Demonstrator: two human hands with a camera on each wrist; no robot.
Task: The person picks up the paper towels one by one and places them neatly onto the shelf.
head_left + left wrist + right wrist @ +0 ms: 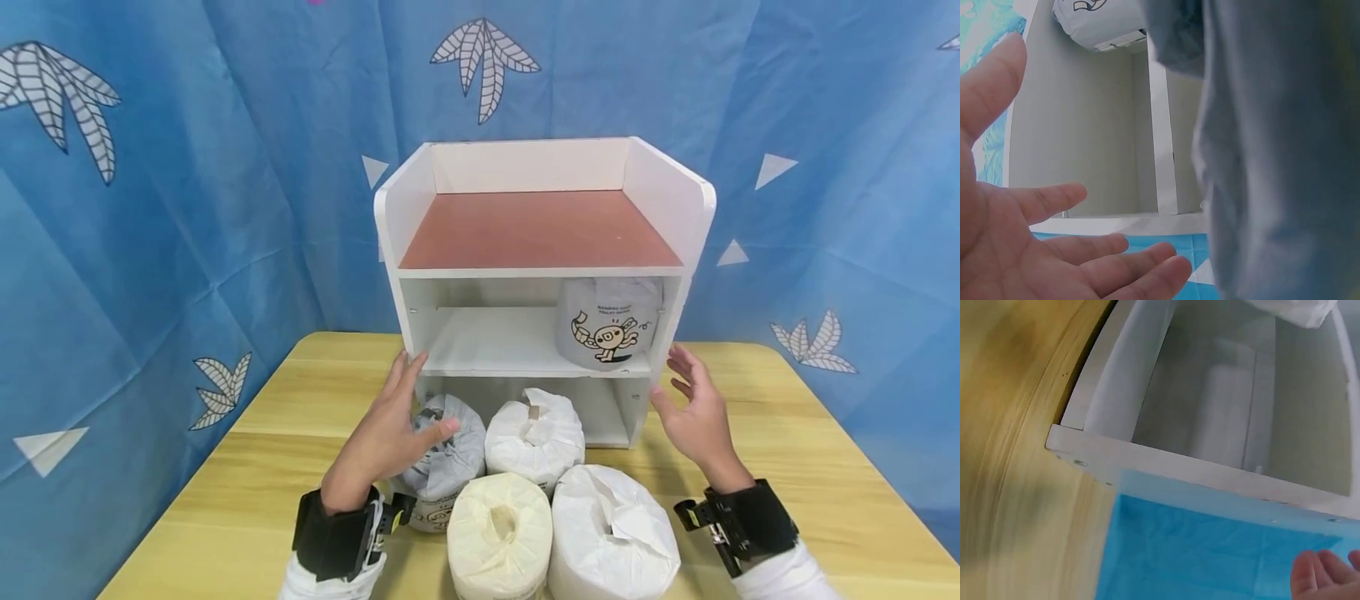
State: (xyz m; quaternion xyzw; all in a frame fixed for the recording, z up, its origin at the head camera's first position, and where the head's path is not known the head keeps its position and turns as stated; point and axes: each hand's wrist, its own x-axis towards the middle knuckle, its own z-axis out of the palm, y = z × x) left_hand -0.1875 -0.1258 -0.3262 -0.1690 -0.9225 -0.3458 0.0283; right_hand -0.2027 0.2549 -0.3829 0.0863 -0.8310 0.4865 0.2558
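Observation:
In the head view my left hand [390,429], fingers spread and thumb out, is held above a grey-wrapped toilet paper roll [453,462] near the left side of a small white shelf [693,217]. Whether it touches that roll is unclear. My right hand [697,412] hovers beside the shelf's right side, loosely bent and holding nothing. A wrapped toilet paper roll with a cartoon print [607,321] stands at the right end of the middle shelf. On the table stand a white roll [528,446], a cream roll [498,533] and a larger white roll [611,542].
The shelf has a reddish-brown top board [540,229] between raised sides. It stands on a wood-grain table [780,467], with a blue patterned curtain [300,167] behind. Blurred grey wrapping [1279,156] fills the right of the left wrist view.

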